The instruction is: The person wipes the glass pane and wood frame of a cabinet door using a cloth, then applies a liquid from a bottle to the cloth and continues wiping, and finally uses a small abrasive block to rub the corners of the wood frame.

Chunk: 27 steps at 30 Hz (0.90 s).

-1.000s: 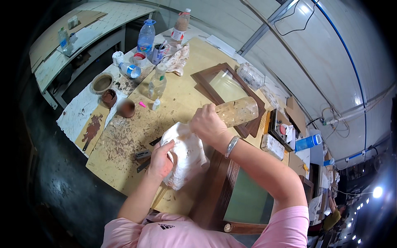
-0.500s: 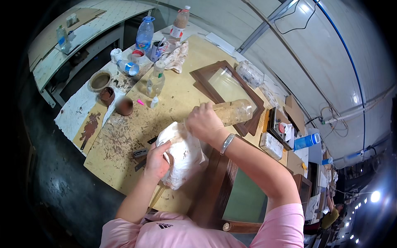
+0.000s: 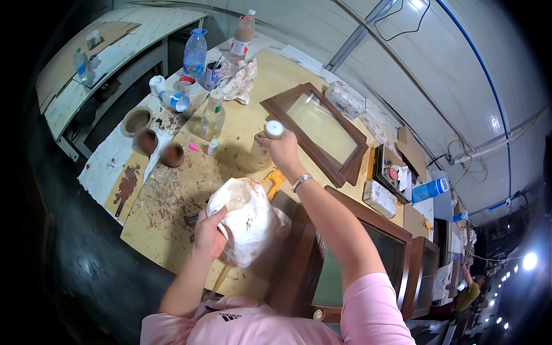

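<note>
Bottle [image 3: 250,161] swung from level to near-upright | right hand [image 3: 280,148]: grip clamped below its cap, over bench [image 3: 167,230] | left hand [image 3: 210,234]: grip clamped on white cloth [image 3: 253,230] | I'd keep cap up, cloth cupped

Pink cone [image 3: 193,147] beside small bottle [image 3: 213,147]

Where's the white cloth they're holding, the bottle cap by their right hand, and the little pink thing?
Held white cloth [image 3: 247,229]: head view, crumpled middle.
White bottle cap [image 3: 274,129]: head view, round top.
Little pink thing [image 3: 194,148]: head view, middle.
</note>
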Motion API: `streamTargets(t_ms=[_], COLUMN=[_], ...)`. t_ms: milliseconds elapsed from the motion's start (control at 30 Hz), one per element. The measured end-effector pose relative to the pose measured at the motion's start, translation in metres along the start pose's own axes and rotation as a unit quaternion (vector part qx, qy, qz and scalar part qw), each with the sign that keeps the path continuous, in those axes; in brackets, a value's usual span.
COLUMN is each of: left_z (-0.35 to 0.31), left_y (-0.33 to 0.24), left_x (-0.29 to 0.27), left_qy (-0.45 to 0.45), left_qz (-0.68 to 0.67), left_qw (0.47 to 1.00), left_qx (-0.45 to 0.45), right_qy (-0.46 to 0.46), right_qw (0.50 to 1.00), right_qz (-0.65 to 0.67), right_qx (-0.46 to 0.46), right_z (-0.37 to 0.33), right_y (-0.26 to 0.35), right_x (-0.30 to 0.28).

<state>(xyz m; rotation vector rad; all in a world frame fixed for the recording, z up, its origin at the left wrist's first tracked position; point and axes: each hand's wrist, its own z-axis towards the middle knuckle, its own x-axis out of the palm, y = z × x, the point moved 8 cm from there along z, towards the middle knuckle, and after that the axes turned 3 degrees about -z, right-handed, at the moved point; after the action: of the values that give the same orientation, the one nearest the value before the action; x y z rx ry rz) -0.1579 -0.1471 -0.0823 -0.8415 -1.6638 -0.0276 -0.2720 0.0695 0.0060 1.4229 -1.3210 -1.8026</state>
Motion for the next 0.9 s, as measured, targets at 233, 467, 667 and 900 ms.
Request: streamTargets(t_ms=[233,467,667,900], left_z=[-0.006,-0.085,-0.018,-0.057], left_y=[0.013,0.083,0.142,0.161], left_x=[0.018,0.146,0.174,0.159], left_qy=[0.076,0.537,0.525,0.606], left_qz=[0.107,0.614,0.685,0.708], left_qw=[0.991,0.554,0.490,0.316], left_qx=[-0.018,0.166,0.127,0.177], right_qy=[0.077,-0.092,-0.316,-0.337], right_qw=[0.994,0.961,0.822,0.794], right_qz=[-0.076,-0.260,-0.439,-0.324], right_qx=[-0.022,-0.016,0.177,0.388], right_z=[0.007,-0.094,-0.301,-0.466], right_y=[-0.051,-0.091,-0.164,-0.237], right_x=[-0.015,-0.239,-0.409,-0.440])
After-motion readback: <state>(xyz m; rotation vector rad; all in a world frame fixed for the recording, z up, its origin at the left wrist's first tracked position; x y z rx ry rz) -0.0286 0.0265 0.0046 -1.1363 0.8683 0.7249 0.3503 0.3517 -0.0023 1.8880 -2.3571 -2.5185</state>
